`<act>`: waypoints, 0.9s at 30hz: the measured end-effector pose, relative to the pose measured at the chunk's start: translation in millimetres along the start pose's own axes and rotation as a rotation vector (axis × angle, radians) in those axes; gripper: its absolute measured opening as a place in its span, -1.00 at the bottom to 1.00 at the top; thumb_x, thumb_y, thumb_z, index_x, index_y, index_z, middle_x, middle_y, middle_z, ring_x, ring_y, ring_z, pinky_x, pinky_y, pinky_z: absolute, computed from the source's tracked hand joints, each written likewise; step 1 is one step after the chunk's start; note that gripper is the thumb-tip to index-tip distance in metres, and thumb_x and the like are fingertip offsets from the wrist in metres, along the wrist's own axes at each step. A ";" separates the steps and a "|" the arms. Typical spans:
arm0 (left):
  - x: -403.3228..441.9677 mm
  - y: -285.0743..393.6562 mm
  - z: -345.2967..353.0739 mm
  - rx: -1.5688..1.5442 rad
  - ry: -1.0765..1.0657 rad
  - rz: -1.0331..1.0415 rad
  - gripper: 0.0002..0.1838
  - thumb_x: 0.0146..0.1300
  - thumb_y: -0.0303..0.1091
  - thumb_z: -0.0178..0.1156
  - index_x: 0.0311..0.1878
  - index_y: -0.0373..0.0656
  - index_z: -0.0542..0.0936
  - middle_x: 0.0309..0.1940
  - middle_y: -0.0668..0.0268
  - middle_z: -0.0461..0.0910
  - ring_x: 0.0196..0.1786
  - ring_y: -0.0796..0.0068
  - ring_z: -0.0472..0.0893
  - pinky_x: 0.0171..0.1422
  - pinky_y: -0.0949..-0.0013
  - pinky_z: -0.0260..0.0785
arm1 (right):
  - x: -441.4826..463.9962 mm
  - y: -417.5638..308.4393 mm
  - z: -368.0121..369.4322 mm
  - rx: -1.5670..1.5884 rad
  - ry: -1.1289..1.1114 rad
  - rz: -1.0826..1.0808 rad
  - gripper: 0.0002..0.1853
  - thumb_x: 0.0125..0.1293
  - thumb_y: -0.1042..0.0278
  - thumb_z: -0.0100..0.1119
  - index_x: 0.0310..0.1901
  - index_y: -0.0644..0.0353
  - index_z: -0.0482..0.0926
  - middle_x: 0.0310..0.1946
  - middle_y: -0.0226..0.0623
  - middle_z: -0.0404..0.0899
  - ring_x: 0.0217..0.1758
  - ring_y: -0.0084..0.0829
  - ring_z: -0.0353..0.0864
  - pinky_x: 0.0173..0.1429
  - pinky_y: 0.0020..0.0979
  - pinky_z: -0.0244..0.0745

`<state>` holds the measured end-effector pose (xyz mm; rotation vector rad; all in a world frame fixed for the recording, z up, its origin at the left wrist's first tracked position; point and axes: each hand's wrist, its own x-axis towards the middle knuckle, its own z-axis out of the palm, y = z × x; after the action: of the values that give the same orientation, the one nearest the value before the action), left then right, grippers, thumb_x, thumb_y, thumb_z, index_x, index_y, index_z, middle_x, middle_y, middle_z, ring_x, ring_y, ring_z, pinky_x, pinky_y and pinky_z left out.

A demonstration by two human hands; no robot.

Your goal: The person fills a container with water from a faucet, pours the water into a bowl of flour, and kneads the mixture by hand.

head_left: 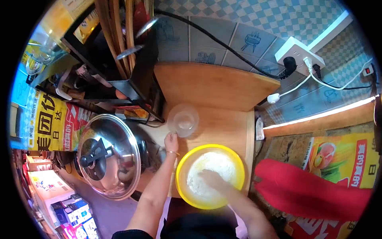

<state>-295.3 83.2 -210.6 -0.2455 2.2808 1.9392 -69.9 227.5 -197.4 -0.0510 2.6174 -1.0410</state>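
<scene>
A yellow-rimmed bowl (241, 167) with white flour (218, 162) in it stands at the front of the wooden counter. My right hand (211, 179) is down in the flour, its fingertips partly hidden, so its grip is unclear. Behind the bowl and a little left, my left hand (171, 141) is closed at the near edge of a clear round plastic container (184, 119). Its fingers look wrapped in against the container's rim. The inside of the container looks clear.
A pot with a shiny lid (119, 155) stands at the left. Behind it is a black rack (137, 85) with wooden utensils. A wooden board (211, 83) leans on the tiles. Red cloth (294, 187) lies right; a power strip (300, 55) hangs on the wall.
</scene>
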 end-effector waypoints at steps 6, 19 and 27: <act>7.5 18.0 -7.5 0.078 -0.043 0.064 -0.74 0.29 -0.28 0.06 -0.20 -0.34 0.47 -0.41 0.26 0.48 -0.33 0.54 0.41 -0.19 0.42 0.30 | -21.1 -16.3 -45.5 -0.063 0.247 -0.079 -0.64 0.06 0.50 0.04 -0.04 0.12 0.54 -0.20 -0.17 0.51 -0.06 -0.16 0.46 0.07 -0.24 0.34; -131.1 25.3 -63.9 0.410 -0.333 0.205 -0.42 0.12 -0.59 0.02 0.28 -0.14 0.27 0.04 -0.06 0.43 0.10 -0.04 0.44 0.15 0.17 0.32 | -28.8 -49.2 12.2 -0.409 -0.289 -0.134 -0.57 0.16 0.25 0.00 0.12 -0.15 0.46 0.24 -0.39 0.31 0.34 -0.25 0.19 0.32 0.22 -0.04; -124.5 27.9 -58.6 0.432 -0.357 0.125 -0.38 0.09 -0.60 0.03 0.29 -0.06 0.26 -0.03 -0.07 0.49 -0.02 -0.07 0.51 0.05 0.11 0.37 | 41.3 -37.9 34.2 -0.444 0.331 0.164 -0.27 -0.01 0.22 0.22 0.28 -0.04 0.24 0.13 -0.05 0.26 0.22 0.00 0.17 0.21 0.27 0.05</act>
<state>-179.6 34.1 -148.2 0.2740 2.4247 1.3437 -101.7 170.8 -206.9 0.2502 3.0402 -0.4279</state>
